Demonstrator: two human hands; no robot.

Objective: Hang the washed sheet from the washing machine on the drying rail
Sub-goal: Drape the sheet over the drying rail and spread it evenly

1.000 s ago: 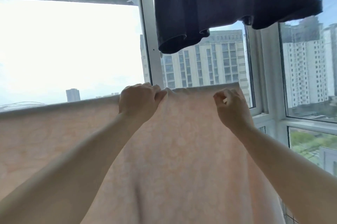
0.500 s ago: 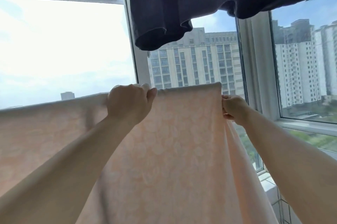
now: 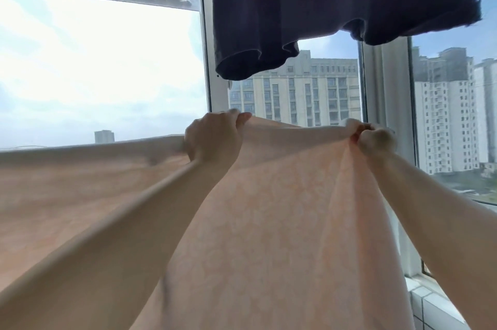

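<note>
A pale peach sheet (image 3: 282, 222) with a faint pattern hangs spread in front of me, its top edge running from the left border to the right of centre. My left hand (image 3: 213, 141) grips that top edge near the middle. My right hand (image 3: 375, 138) pinches the sheet's right end, where the cloth bunches into folds. Both arms reach forward and up. The rail under the sheet's top edge is hidden by the cloth.
A dark navy garment (image 3: 336, 7) hangs overhead at the upper right. Behind the sheet stands a white window frame (image 3: 205, 60), with tower blocks (image 3: 295, 93) outside. A tiled sill (image 3: 430, 300) lies at the lower right.
My right hand has gathered the sheet's right end and pulled it taut, bunching the cloth. The top edge between my hands now slopes and creases. My left hand keeps its grip.
</note>
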